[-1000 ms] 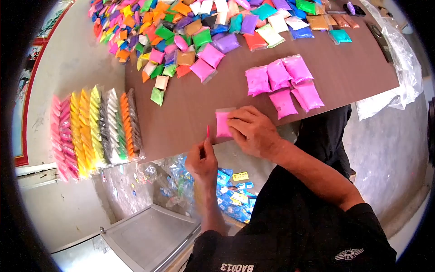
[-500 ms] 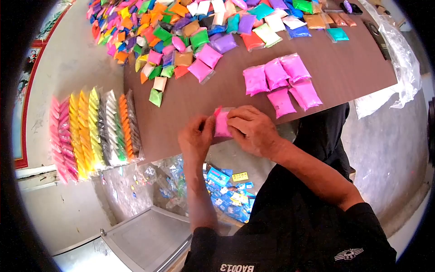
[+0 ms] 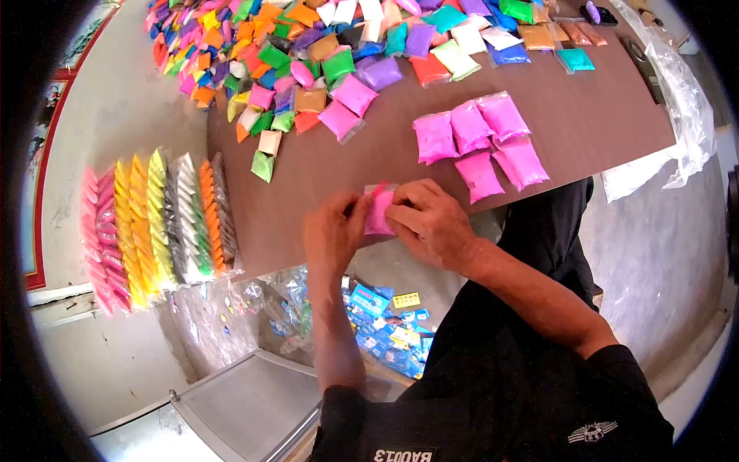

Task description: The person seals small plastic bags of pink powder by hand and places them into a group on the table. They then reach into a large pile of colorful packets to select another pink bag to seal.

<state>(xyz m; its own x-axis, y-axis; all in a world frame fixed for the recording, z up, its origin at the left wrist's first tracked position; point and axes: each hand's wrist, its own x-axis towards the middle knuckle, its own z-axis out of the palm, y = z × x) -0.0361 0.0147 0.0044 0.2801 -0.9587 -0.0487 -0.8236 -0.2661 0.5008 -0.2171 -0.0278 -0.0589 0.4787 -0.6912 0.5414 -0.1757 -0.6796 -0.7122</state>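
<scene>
Both hands are at a small clear packet with pink filling [image 3: 378, 215], close to the table's near edge. My left hand [image 3: 336, 227], slightly blurred, has thumb and fingers pinched at the packet's left side. A thin red-pink strip [image 3: 379, 189] sticks up at its top corner. From the other side, my right hand [image 3: 435, 223] grips the packet's right edge between thumb and curled fingers. To the right lies a group of several similar pink packets [image 3: 471, 127], in two rows on the brown table [image 3: 308, 192].
A large heap of multicoloured packets [image 3: 269, 58] covers the table's far side. Long bagged strips of packets [image 3: 158, 223] lie at the left edge. Clear plastic sheeting [image 3: 677, 100] hangs at the right. Blue printed packaging [image 3: 389, 335] lies below the near edge.
My left hand has shifted slightly at the packet, and the red-pink strip at the top now stands more upright. My right hand keeps nearly the same place.
</scene>
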